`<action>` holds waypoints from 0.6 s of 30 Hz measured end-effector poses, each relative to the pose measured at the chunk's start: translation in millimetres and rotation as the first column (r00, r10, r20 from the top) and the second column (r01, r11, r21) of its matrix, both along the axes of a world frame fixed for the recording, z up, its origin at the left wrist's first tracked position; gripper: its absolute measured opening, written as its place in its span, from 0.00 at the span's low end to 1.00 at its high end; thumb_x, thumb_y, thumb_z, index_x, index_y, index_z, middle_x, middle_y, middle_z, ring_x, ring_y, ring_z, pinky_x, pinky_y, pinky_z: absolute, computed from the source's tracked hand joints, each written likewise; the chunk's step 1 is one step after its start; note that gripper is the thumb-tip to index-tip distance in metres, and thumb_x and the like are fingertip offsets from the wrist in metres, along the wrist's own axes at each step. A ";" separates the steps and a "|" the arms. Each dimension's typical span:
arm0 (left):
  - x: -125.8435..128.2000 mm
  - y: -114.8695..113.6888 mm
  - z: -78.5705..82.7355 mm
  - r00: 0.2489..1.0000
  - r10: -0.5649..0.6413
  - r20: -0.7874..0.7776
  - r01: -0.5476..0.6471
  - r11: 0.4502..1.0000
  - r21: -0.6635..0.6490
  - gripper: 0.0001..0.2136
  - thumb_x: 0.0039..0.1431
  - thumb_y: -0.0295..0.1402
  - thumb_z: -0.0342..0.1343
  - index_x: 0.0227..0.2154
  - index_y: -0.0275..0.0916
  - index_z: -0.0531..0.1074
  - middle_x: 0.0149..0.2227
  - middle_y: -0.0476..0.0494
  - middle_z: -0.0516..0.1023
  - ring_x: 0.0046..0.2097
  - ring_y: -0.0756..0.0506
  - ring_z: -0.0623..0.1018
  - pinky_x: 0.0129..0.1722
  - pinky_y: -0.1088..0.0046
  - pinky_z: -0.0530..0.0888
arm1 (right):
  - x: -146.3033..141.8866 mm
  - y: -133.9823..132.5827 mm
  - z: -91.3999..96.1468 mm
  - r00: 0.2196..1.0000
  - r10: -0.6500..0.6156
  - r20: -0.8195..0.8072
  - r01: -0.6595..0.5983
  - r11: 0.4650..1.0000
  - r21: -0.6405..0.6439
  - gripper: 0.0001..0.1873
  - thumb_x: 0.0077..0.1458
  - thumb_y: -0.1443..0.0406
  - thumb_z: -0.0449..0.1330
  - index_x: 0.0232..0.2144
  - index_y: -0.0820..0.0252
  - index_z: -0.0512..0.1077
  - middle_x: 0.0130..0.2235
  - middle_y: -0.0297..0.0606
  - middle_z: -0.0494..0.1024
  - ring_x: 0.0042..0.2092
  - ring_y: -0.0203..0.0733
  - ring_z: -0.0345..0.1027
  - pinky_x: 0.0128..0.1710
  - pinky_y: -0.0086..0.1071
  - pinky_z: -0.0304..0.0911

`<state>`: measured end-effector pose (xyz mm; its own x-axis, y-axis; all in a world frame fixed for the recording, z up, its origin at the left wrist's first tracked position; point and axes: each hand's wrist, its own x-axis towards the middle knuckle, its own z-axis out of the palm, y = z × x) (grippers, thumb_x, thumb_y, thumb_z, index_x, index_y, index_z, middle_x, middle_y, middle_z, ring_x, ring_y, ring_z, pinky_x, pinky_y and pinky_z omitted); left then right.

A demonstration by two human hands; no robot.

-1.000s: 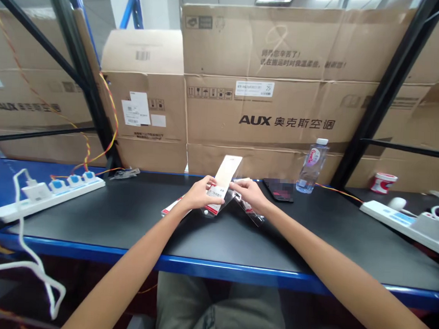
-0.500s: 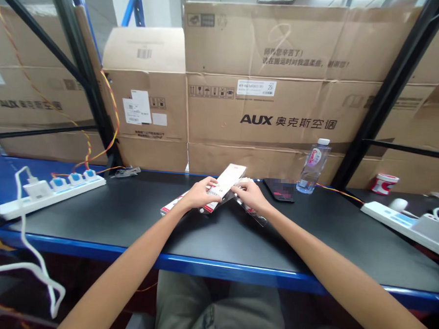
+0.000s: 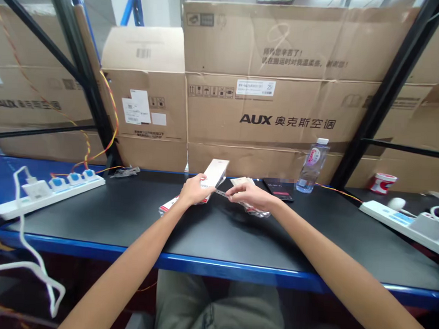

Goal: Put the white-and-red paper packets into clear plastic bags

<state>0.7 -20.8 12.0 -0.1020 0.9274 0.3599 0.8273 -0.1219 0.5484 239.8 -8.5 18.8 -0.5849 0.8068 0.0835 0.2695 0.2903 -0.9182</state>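
A slim white box (image 3: 215, 171) with red at its near end tilts up in my left hand (image 3: 192, 189), whose fingers close round it. Under that hand another red-and-white package (image 3: 168, 205) lies on the table. My right hand (image 3: 250, 193) pinches what looks like a strip of clear plastic film (image 3: 222, 193) running from the box's right edge. Beneath the right hand rests a package in crinkled clear wrapping (image 3: 256, 211), mostly covered by the palm. A dark phone (image 3: 279, 189) lies just to the right of that hand, its screen lit.
A water bottle (image 3: 313, 165) stands behind the phone. White power strips lie at the left (image 3: 52, 195) and right (image 3: 404, 221). Large cardboard panels (image 3: 257, 151) wall off the back of the black table (image 3: 135, 229). A red-and-white tub (image 3: 382, 183) sits far right.
The white box has shifted left in my left hand, away from the right-hand package. My right hand has moved slightly left and now draws clear film out between the hands.
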 end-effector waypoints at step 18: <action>-6.7 3.0 -2.3 0.994 0.049 -0.099 -0.050 0.999 -0.010 0.33 0.46 0.52 0.60 0.55 0.41 0.72 0.54 0.35 0.77 0.53 0.34 0.76 0.49 0.67 0.68 | 2.9 9.0 -3.5 0.993 -0.102 -0.052 0.109 0.980 0.167 0.13 0.39 0.64 0.67 0.33 0.61 0.79 0.40 0.38 0.80 0.40 0.43 0.74 0.40 0.32 0.69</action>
